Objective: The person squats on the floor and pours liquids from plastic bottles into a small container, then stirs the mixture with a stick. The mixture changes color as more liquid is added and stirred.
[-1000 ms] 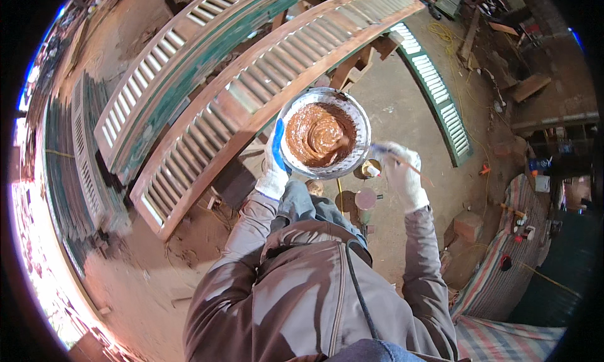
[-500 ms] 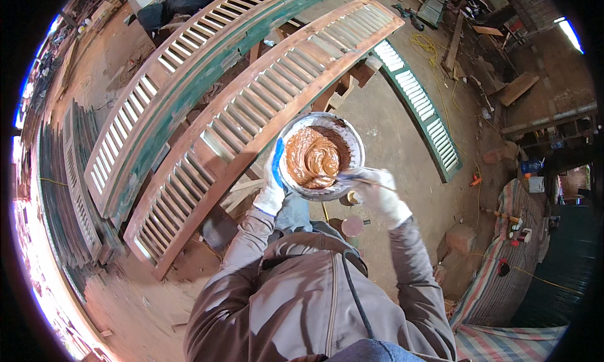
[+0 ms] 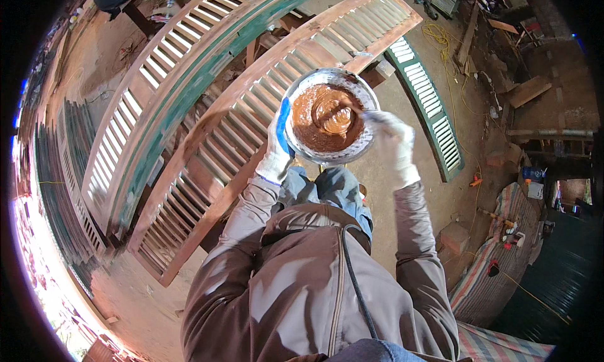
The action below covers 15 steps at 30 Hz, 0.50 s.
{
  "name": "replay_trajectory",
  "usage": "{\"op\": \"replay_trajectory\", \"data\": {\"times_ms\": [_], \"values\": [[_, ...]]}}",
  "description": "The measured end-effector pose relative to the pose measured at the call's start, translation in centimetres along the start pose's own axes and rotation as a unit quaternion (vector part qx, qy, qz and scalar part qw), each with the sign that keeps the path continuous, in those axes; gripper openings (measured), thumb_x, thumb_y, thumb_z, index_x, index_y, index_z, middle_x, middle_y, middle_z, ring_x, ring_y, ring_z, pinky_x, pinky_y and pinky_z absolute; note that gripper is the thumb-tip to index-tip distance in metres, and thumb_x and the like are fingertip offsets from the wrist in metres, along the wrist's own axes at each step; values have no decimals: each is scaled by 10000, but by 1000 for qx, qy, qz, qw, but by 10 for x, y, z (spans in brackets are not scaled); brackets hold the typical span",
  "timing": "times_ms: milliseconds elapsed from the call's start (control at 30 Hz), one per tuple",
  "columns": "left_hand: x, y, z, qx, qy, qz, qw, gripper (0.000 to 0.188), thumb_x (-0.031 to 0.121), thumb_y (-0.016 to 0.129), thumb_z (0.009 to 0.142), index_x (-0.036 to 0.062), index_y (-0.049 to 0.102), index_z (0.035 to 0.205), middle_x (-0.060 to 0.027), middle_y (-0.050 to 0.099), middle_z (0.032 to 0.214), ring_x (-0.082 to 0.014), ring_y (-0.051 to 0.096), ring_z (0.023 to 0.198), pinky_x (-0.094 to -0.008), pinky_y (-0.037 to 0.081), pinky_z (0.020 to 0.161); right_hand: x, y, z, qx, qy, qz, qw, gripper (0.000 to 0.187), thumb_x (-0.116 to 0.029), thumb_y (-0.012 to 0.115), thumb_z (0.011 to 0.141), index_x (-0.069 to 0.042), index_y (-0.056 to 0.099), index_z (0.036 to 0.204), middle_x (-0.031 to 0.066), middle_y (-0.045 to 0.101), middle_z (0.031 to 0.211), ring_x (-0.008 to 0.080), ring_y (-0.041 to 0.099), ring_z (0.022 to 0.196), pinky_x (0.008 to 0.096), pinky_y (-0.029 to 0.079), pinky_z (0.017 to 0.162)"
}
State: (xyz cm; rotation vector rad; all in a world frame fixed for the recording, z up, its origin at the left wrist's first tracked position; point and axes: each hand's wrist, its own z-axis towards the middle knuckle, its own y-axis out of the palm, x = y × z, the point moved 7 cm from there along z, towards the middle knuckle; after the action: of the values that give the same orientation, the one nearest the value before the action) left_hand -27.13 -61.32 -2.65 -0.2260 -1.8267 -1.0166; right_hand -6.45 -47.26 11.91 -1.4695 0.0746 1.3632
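Note:
My left hand (image 3: 275, 149), in a white glove with blue on it, grips the left side of a round bucket (image 3: 371, 91) with a pale, smeared rim. Glossy brown paint (image 3: 318, 135) swirls inside. On the bucket's right my right hand (image 3: 395, 142), in a white glove, is closed around a slim brush-like stirring tool (image 3: 356, 108) whose far end dips into the paint. Motion blurs that hand, and its fingers hide most of the tool. Beyond the bucket lies a long, arched, bare-wood louvred shutter (image 3: 242, 154).
Another arched shutter (image 3: 141, 104) with green edges lies to the left. A narrow green louvred panel (image 3: 428, 113) leans at the right. Yellow cord (image 3: 438, 35) trails over the floor. Striped sheeting (image 3: 481, 274) and a wooden block (image 3: 454, 237) are at the lower right.
The bucket and both hands have moved farther from my body and slightly right. My right hand and the stirring tool have swung higher, and the swirl in the paint has changed.

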Motion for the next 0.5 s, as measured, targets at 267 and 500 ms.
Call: {"op": "replay_trajectory", "data": {"times_ms": [267,500], "values": [[7,-2,25,55,-100,-185,976,524,369,497,1089,4,505,1466,-118,608,1420,-220,598,1268,-389,452,1126,-2,12,53,-28,-31,4,999,211,19,690,859,-33,776,1045,137,777,1000,242,762,900,337,594,807],[37,18,29,-2,11,-131,991,535,347,466,1103,2,452,1511,-99,536,1504,-218,551,1330,-396,423,1154,-19,12,59,-212,-129,19,968,245,-9,678,823,-109,776,1025,90,770,939,244,757,818,330,607,760]]}}
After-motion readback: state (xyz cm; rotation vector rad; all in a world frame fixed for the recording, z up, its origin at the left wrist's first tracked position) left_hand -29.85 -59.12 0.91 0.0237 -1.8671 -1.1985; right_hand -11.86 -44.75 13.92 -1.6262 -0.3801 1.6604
